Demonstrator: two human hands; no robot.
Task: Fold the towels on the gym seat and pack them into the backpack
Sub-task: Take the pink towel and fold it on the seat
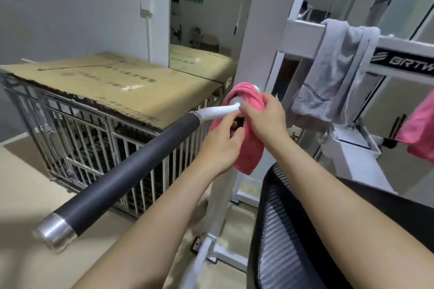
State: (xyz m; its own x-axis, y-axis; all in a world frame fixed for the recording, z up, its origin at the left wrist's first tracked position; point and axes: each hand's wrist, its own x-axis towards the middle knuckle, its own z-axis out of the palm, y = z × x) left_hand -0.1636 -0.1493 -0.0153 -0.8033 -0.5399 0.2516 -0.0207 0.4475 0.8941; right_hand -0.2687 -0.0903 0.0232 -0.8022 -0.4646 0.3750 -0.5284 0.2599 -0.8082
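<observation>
Your mesh seat back sits low right; beyond it the pink towel hangs wrapped over the white end of the handle bar. Left hand and right hand both pinch it with curled fingers, probably to unhook it for folding

Likely home gym corner: white exercise machine frame, padded handle bar, metal pet cage.

Soft, even indoor light, shadows faint. Glare streak on silver metal end cap of black bar. Edges bowing, wide-angle. Everything slightly soft; pink terry towel fuzzy.
</observation>
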